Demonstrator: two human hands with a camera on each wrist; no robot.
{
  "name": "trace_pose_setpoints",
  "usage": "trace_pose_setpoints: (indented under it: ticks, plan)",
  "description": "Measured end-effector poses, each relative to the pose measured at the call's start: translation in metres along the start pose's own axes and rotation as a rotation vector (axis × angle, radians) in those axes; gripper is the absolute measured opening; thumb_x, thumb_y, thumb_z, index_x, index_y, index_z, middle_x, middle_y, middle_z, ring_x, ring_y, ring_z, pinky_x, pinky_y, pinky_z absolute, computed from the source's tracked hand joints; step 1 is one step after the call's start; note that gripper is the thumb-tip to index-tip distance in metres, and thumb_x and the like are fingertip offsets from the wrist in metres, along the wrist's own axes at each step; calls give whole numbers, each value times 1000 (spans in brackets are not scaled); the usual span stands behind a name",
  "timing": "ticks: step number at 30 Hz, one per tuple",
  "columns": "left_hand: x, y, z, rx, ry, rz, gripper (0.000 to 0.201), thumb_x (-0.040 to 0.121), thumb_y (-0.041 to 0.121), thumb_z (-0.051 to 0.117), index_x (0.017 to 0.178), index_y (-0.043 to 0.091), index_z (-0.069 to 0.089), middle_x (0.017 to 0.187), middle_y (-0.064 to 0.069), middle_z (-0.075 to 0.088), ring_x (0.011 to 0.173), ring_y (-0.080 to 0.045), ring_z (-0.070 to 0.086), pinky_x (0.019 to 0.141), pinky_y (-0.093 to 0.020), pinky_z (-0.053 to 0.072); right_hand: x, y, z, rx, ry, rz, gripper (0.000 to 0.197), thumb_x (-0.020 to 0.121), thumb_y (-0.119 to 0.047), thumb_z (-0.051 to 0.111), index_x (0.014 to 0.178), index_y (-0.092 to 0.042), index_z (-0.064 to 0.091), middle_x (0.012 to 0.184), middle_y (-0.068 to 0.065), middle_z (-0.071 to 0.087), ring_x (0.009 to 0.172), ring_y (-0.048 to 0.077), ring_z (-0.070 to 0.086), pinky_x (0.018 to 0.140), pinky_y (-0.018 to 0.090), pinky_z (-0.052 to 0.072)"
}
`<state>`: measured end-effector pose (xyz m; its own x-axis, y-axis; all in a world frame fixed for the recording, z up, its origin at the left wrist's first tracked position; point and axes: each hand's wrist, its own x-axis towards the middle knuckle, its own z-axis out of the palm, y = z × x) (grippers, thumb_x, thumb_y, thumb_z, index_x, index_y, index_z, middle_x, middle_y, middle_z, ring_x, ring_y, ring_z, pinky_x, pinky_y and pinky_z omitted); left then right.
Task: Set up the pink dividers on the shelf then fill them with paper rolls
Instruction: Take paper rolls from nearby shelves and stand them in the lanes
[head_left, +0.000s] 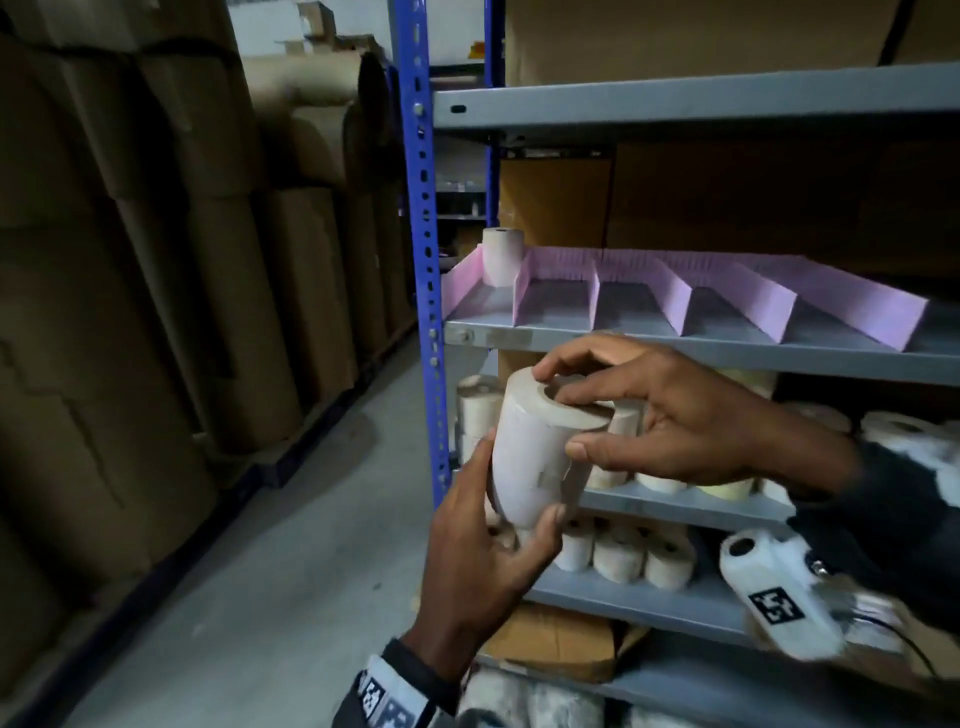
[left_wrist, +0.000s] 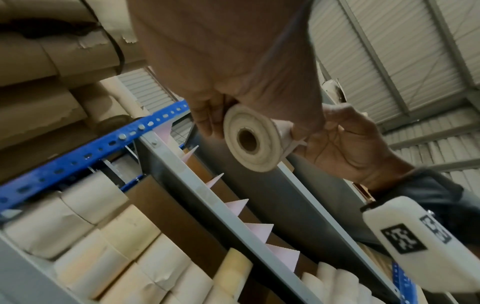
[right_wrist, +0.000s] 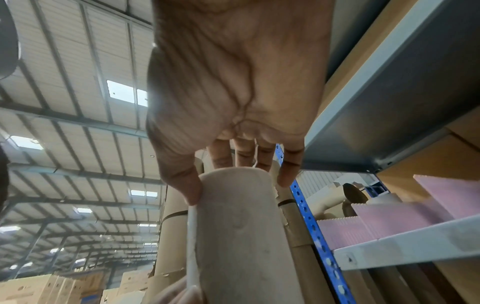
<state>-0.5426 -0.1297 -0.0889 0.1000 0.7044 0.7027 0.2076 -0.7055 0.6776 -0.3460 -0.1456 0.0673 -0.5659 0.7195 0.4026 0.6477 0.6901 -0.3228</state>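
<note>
Left hand: the left hand (head_left: 483, 551) cups the lower end of a white cylindrical paper roll (head_left: 540, 441), fingers curled round it, palm up.
Right hand: the right hand (head_left: 670, 415) grips the roll's top end, fingertips on the rim, thumb on the side.
Roll: held tilted in front of the grey metal shelf (head_left: 727, 348), below its edge.
Dividers: pink corrugated dividers (head_left: 670, 296) stand in a row on that shelf; a second white paper roll (head_left: 502, 254) stands upright in the leftmost slot.
Around: blue perforated upright (head_left: 423, 260) beside the shelf; stacked white rolls (head_left: 623, 556) on lower shelves; large brown paper-wrapped rolls (head_left: 156, 260) across the aisle.

Both hands, left (head_left: 483, 551) and right (head_left: 675, 415), grip paper roll (head_left: 535, 452) below pink dividers (head_left: 685, 296).
</note>
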Motion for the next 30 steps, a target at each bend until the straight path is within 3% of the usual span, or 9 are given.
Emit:
trace_pose_setpoints:
  ticks: [2, 6, 9, 12, 18, 27, 30]
  plan:
    - [2, -11, -22, 66, 44, 17, 68, 87, 51, 72, 147, 33, 46, 139, 25, 57, 123, 2, 59, 92, -9, 47, 22, -5, 11, -4, 16, 14, 33, 86, -24, 76, 117, -14, 73, 133, -9, 54, 126, 3, 50, 100, 31, 48]
    - [9, -39, -52, 319, 84, 152, 65, 92, 38, 68, 149, 14, 48, 153, -1, 50, 140, -13, 49, 113, -14, 38, 63, -9, 27, -14, 26, 70, 31, 85, -21, 77, 115, -12, 74, 132, -7, 56, 124, 3, 52, 100, 35, 49]
    - [13, -57, -58, 436, 87, 285, 68, 86, 23, 76, 148, 13, 49, 153, -13, 49, 140, -27, 51, 111, -31, 46, 90, -5, 31, -52, 29, 120, 31, 85, -23, 77, 115, -14, 74, 131, -8, 56, 122, 3, 52, 99, 37, 49]
    - [19, -72, -52, 497, 1, 364, 71, 86, 24, 72, 151, 13, 47, 156, -15, 45, 142, -34, 47, 110, -44, 47, 114, 7, 31, -93, 40, 127, 31, 85, -23, 76, 114, -12, 75, 129, -6, 57, 121, 4, 52, 99, 37, 49]
    - [59, -101, -34, 588, -128, 307, 72, 86, 33, 72, 149, 4, 51, 161, -18, 37, 148, -37, 39, 110, -54, 44, 158, 42, 28, -170, 73, 123, 31, 85, -23, 76, 113, -10, 75, 129, -2, 60, 119, 9, 55, 99, 39, 48]
    - [122, -142, 0, 659, -128, 248, 82, 87, 37, 65, 157, 4, 39, 168, -16, 24, 156, -31, 27, 117, -58, 38, 209, 108, 14, -254, 89, 115, 30, 86, -31, 72, 110, -13, 75, 126, -7, 60, 114, 6, 55, 95, 39, 51]
    - [138, -149, 9, 657, -132, 203, 84, 86, 38, 66, 158, 5, 36, 169, -14, 21, 155, -32, 29, 118, -57, 36, 223, 127, 10, -255, 84, 117, 31, 87, -31, 72, 111, -12, 75, 123, -12, 59, 113, 2, 54, 95, 36, 51]
